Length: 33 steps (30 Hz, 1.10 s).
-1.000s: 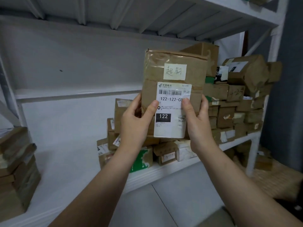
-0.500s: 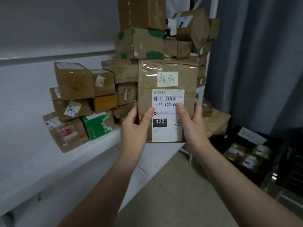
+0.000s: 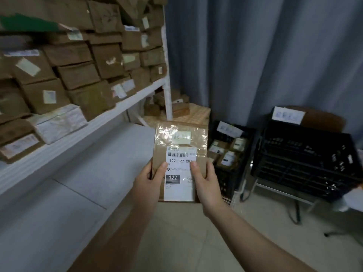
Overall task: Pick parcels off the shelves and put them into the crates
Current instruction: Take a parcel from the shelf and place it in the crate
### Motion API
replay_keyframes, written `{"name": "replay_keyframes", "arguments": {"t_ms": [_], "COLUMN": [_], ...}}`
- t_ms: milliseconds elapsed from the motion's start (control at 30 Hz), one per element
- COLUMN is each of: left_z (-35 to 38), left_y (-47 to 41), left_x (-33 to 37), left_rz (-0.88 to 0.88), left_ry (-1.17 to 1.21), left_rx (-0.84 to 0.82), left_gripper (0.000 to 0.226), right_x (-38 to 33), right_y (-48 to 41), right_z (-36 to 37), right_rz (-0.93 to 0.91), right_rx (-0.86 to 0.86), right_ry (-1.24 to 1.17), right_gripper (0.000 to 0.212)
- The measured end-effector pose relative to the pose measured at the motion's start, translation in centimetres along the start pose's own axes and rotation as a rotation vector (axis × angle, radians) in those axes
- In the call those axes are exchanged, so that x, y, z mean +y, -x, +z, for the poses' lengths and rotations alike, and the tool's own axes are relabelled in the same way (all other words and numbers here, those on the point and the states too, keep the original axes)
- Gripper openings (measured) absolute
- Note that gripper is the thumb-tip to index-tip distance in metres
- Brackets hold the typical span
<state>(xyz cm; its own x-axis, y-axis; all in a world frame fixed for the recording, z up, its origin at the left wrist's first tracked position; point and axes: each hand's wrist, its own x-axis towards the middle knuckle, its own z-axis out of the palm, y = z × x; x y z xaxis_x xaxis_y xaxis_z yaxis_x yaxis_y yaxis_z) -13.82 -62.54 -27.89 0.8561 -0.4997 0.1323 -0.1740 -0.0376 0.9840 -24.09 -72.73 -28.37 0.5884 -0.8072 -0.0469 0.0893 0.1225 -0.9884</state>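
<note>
I hold a flat brown parcel (image 3: 179,142) upright in front of me, with a white label reading 122 on its face. My left hand (image 3: 148,179) grips its lower left edge, thumb on the label. On the lower right edge my right hand (image 3: 206,181) grips it the same way. Beyond the parcel, to the right on the floor, stands a black crate (image 3: 225,179) with several small parcels inside. A second, larger black crate (image 3: 306,161) sits further right on a low stand; its contents are not visible. The white shelf (image 3: 82,132) at left carries stacked brown parcels (image 3: 78,75).
A grey curtain (image 3: 265,55) hangs behind the crates. More parcels sit on a woven mat (image 3: 198,114) at the shelf's end. A lower white shelf board (image 3: 59,203) runs along the left. Beige floor tiles (image 3: 196,242) lie under my arms.
My view has swung right and down from the shelf to the crates. The parcel stayed in both hands and now sits lower, in front of the nearer crate.
</note>
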Motion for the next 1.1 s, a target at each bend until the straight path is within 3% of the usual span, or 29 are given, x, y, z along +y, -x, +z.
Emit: {"name": "replay_keyframes", "arguments": {"t_ms": [300, 433, 533, 700, 933, 1000, 1100], "left_z": [12.4, 15.4, 17.2, 19.8, 25.3, 27.7, 31.8], "left_y": [-2.8, -6.4, -9.9, -17.6, -29.5, -32.4, -36.0], "left_x": [-4.6, -5.8, -6.6, -8.5, -10.4, -11.3, -12.9], "left_rz": [-0.264, -0.280, -0.323, -0.290, -0.171, -0.202, -0.244], "left_ry": [-0.133, -0.225, -0.239, -0.280, -0.319, -0.282, -0.276], "left_rx": [-0.133, -0.145, -0.122, -0.162, -0.329, -0.383, -0.451], "left_gripper": [0.018, 0.038, 0.030, 0.034, 0.023, 0.025, 0.024], "right_x": [2.7, 3.4, 4.3, 5.5, 5.9, 6.3, 7.4], "right_y": [-7.9, -12.4, -16.3, -24.1, -36.1, -38.9, -42.4], "right_z": [-11.7, -13.3, -13.3, -12.6, -12.5, -13.3, -15.0], "right_rz": [0.214, 0.260, 0.291, 0.327, 0.199, 0.220, 0.298], "right_rx": [-0.039, -0.025, -0.027, -0.015, 0.319, 0.326, 0.196], "right_ry": [0.101, 0.082, 0.063, 0.066, 0.397, 0.461, 0.604], "right_gripper": [0.063, 0.062, 0.060, 0.057, 0.051, 0.062, 0.107]}}
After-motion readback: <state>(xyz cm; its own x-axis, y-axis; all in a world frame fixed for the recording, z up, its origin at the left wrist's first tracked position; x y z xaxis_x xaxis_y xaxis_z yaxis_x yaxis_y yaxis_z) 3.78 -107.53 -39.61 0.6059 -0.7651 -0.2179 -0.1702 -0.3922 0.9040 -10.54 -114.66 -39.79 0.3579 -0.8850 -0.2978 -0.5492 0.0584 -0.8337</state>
